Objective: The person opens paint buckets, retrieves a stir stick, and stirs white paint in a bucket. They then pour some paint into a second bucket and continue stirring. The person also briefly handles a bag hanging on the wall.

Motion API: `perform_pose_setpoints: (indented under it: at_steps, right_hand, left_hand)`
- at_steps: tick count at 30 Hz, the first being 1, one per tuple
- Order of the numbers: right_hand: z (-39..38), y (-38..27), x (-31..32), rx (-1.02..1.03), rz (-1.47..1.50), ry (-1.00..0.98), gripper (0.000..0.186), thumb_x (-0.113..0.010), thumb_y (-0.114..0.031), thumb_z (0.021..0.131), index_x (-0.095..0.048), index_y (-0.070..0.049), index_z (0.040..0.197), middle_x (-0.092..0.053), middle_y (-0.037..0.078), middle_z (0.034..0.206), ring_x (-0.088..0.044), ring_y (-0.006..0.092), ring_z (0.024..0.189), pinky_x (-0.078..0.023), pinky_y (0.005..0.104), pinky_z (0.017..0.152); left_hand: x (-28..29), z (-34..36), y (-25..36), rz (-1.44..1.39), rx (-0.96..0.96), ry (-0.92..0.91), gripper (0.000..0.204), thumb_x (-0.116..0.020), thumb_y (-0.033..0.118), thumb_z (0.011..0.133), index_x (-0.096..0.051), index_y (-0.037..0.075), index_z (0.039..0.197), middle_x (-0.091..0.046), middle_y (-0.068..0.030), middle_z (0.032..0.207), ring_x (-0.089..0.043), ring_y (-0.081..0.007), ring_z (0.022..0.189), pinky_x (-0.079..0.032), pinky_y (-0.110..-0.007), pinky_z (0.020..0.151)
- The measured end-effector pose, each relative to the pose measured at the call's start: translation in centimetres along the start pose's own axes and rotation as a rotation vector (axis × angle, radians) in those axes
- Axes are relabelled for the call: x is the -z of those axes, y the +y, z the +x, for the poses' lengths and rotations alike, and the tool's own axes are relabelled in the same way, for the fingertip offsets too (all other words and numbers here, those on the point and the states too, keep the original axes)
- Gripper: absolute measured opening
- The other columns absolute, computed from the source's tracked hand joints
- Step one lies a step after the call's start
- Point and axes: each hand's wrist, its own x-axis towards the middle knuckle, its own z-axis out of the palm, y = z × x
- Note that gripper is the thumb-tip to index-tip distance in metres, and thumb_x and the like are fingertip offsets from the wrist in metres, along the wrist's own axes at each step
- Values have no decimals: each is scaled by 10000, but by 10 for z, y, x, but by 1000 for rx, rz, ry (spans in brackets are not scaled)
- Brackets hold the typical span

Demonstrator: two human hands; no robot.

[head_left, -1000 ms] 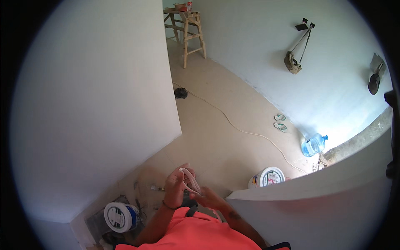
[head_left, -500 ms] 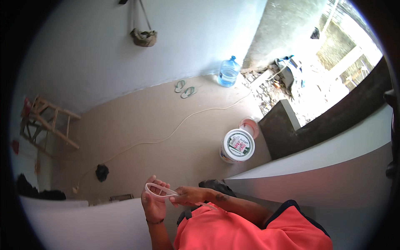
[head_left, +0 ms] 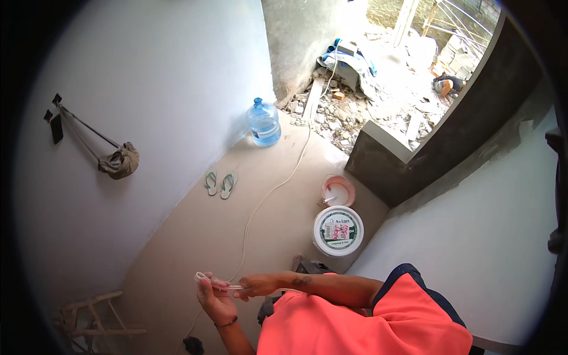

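Note:
In the head view, near the lower middle, my left hand (head_left: 214, 299) has its fingers curled around one end of a looped, pale, flat strap or cord (head_left: 204, 276). Just to the right, my right hand (head_left: 254, 285) pinches the same strap, which runs back along my forearm toward my salmon-red shirt. A bare foot and dark trouser leg show beneath my arm, partly hidden.
A lidded white bucket (head_left: 337, 231), pink pail (head_left: 338, 189), blue water jug (head_left: 264, 124) and flip-flops (head_left: 228, 186) stand on the floor, crossed by a pale cable. Wooden trestle (head_left: 97, 319) lower left; bag (head_left: 118, 160) on the wall; doorway onto rubble (head_left: 331, 118) upper right.
My view has swung rightward toward the rubble-filled doorway, so the room slid left. Both hands still grip the strap; its loop now looks narrower and flatter.

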Motion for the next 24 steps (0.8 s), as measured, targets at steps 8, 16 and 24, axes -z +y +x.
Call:
perform_pose_setpoints:
  at_steps: [8, 16, 24]
  right_hand:
    - [14, 19, 152, -14, -61, 447, 473, -590, -452, 961, -587, 20, 992, -613, 166, 792, -599, 282, 715, -468, 412, 701]
    - [3, 51, 354, -209, 65, 613, 400, -673, -350, 920, -543, -8, 1081, -623, 138, 831, -643, 250, 754, -508, 387, 670]
    - [-53, 76, 552, 45, 1117, 1269, 288, -731, -272, 891, -565, -65, 1003, -619, 42, 865, -670, 175, 772, -597, 341, 742]
  left_hand:
    - [-115, 161, -46, 68, 105, -19, 385, -534, 381, 1012, -539, 20, 1145, -555, -34, 867, -547, -152, 784, -485, -344, 762]
    - [-204, 365, -121, 47, 237, -363, 573, -505, 343, 1026, -345, 8, 1463, -514, -164, 1354, -501, -283, 1257, -365, -419, 1093]
    - [-339, 560, -158, 346, 390, -600, 666, -567, 256, 997, -237, 41, 1533, -398, -198, 1490, -430, -314, 1355, -316, -428, 1140]
